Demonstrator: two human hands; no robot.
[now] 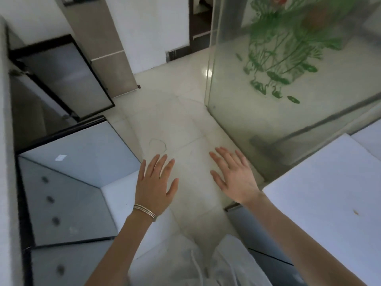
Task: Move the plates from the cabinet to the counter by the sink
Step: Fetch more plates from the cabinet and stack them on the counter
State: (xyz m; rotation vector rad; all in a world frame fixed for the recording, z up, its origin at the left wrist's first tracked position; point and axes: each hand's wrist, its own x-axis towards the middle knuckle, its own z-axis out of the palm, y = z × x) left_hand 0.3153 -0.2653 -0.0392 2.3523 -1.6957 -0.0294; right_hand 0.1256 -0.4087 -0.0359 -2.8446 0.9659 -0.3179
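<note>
Blur smears cabinet (66, 188); left hand (154, 183), right hand (234, 176) splayed, forearms cropped.

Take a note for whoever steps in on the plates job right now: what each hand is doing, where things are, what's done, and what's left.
Left hand: open, fingers spread, holding nothing, thin bracelets on the wrist.
Right hand: open, holding nothing.
Both hands hover over the pale tiled floor.
The black-framed glass cabinet doors at left appear swung open. The white countertop is at right.
No plates or sink are in view.
Done: no plate shows on the visible countertop.
Left: take the plates from the cabinet and carry them to the counter by the sink.
</note>
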